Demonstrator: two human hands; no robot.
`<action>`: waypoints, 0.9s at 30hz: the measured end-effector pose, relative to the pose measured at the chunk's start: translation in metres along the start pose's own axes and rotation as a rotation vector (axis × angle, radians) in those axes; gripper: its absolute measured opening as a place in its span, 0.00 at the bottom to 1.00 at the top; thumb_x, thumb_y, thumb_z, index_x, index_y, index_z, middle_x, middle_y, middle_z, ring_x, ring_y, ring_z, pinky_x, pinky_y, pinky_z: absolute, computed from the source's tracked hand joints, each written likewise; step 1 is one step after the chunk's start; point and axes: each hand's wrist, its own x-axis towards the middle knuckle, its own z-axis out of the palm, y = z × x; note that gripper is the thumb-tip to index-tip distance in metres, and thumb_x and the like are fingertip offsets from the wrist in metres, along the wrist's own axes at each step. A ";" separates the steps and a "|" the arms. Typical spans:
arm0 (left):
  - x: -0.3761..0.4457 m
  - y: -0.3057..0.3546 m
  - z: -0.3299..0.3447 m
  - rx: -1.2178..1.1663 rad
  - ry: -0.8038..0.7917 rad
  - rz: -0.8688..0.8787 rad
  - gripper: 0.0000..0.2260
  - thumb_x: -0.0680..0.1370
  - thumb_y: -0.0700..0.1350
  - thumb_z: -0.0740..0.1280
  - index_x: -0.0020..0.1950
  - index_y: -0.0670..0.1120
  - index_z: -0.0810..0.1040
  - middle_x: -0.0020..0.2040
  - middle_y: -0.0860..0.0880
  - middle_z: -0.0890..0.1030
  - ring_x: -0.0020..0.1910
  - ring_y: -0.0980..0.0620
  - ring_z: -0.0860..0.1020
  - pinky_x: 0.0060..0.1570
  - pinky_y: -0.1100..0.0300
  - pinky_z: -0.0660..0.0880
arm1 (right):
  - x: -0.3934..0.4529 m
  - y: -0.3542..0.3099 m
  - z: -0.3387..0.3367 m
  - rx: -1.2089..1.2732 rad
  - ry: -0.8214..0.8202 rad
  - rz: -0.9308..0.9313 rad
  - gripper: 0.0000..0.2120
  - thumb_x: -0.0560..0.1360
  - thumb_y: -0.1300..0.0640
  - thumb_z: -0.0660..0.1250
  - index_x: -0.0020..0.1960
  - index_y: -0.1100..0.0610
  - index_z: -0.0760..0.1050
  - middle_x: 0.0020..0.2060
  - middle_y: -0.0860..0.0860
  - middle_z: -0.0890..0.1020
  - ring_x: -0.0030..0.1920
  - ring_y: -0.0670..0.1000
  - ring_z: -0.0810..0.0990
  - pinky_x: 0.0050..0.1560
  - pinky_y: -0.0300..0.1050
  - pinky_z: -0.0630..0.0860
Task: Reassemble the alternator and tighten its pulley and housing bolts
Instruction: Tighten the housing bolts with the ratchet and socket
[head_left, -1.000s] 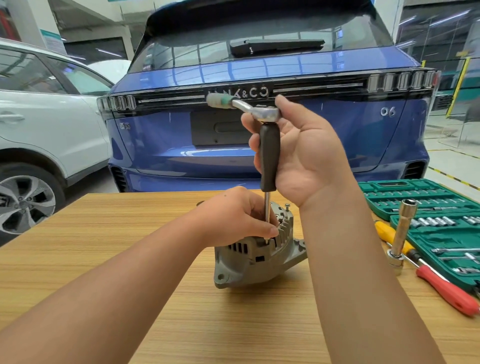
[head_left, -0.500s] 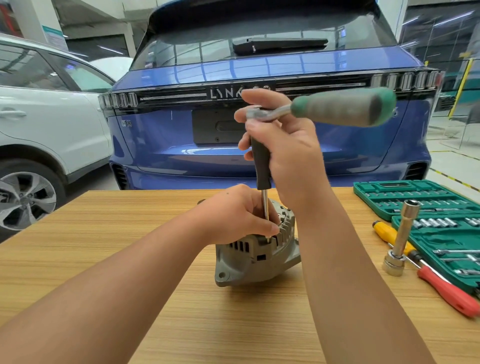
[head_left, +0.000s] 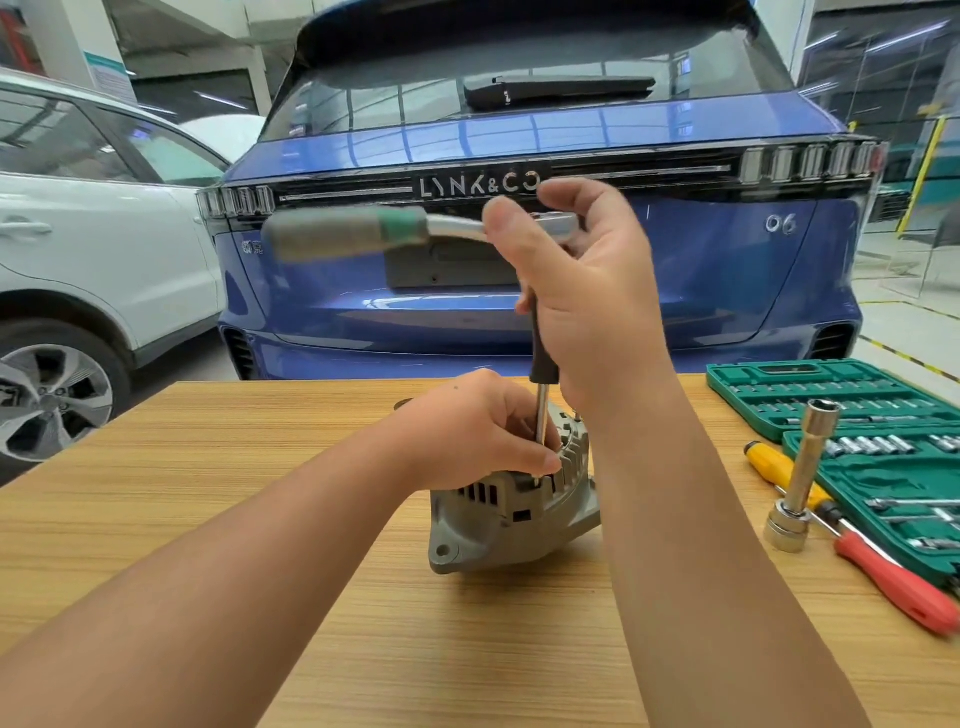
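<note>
Here, at the centre of the frame, your left hand (head_left: 467, 426) curls its fingers over the top of the grey alternator (head_left: 514, 514), which stands on the wooden desk (head_left: 234, 467). Your right hand (head_left: 587, 301), above it, has fingers wrapped around the ratchet wrench (head_left: 405, 231), whose blurred handle points toward the left; its extension shaft (head_left: 542, 415) drops straight down into the housing.
</note>
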 end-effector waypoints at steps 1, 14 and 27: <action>0.000 0.000 0.000 0.002 -0.007 0.001 0.01 0.76 0.53 0.76 0.47 0.59 0.85 0.42 0.62 0.85 0.42 0.64 0.82 0.45 0.59 0.77 | -0.001 -0.002 0.003 -0.133 0.132 -0.080 0.16 0.73 0.53 0.76 0.56 0.51 0.72 0.36 0.43 0.78 0.33 0.40 0.75 0.36 0.33 0.72; 0.002 -0.005 0.000 0.006 0.008 -0.003 0.03 0.75 0.54 0.77 0.46 0.61 0.85 0.40 0.65 0.84 0.41 0.68 0.80 0.40 0.63 0.74 | 0.003 -0.021 -0.002 0.704 -0.079 0.506 0.08 0.69 0.58 0.72 0.47 0.55 0.75 0.34 0.48 0.79 0.31 0.45 0.76 0.35 0.37 0.74; 0.003 -0.005 0.000 -0.026 0.020 -0.002 0.06 0.75 0.54 0.76 0.46 0.65 0.83 0.42 0.64 0.85 0.43 0.67 0.81 0.43 0.61 0.74 | 0.000 0.001 -0.001 0.263 -0.261 -0.010 0.17 0.73 0.54 0.59 0.56 0.52 0.81 0.42 0.55 0.80 0.39 0.54 0.75 0.38 0.45 0.72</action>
